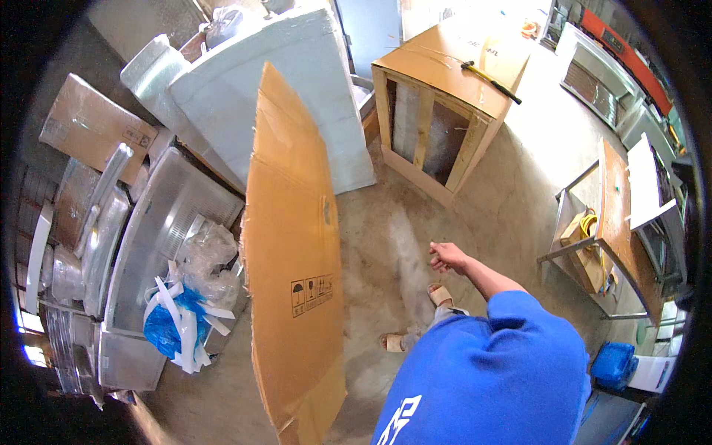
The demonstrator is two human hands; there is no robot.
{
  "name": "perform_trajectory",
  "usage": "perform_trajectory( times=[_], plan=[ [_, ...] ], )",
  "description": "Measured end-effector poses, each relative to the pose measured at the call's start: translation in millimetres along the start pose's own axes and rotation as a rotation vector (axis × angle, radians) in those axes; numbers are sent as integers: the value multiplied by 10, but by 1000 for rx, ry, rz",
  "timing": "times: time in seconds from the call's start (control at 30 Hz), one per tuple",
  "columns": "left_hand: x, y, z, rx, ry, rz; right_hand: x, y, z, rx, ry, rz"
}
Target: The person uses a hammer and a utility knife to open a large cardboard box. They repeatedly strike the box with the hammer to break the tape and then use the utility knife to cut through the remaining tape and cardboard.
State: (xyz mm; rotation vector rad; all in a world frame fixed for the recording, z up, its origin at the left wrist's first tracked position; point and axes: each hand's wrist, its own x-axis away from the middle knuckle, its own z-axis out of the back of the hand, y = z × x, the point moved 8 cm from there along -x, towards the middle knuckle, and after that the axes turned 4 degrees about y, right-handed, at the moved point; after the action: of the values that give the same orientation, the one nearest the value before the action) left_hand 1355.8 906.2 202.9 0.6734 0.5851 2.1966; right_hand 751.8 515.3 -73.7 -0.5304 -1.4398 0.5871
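Observation:
My right hand (447,257) hangs in the air in front of my blue shirt, over the concrete floor. Its fingers are loosely curled, and nothing shows in them. A tall, flat sheet of brown cardboard (297,215) stands on edge to the left of my body, apart from that hand. Handling symbols are printed on its face, and its edges are rough. My left hand is not visible; whether it touches the cardboard cannot be seen.
A cardboard-topped wooden crate (423,133) with a hammer (491,81) on it stands ahead. White-wrapped panels (274,96) lean behind the cardboard. Blue plastic and foam strips (178,322) lie at left, beside wrapped metal parts. A workbench (623,222) is at right.

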Motion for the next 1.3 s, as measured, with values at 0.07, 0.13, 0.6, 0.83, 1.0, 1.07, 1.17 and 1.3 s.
perform_trajectory(
  times=[0.07,0.13,0.6,0.83,1.0,1.07,1.17,1.3],
  plan=[
    [-2,-36,135,-57,-16,-39,-118,142,15,-221,35,-152],
    [42,286,317,-196,-17,-51,-173,27,110,-291,132,-84],
    [-1217,1809,-667,230,-241,-589,318,-2794,1994,-281,736,536],
    [-1934,2837,-1695,272,-493,-587,90,-1962,2743,-1101,268,770],
    [-2583,3404,-2596,217,-546,-617,910,-1864,3806,-1029,445,749],
    [-2866,3719,-3075,48,-547,-609,1282,-1930,4019,-1037,740,924],
    [-3050,4531,-3628,60,-422,-811,1768,-1981,4073,-730,1172,1009],
    [-3142,6040,-3828,393,-508,-934,1660,-1847,4053,-894,1195,970]
  ],
)
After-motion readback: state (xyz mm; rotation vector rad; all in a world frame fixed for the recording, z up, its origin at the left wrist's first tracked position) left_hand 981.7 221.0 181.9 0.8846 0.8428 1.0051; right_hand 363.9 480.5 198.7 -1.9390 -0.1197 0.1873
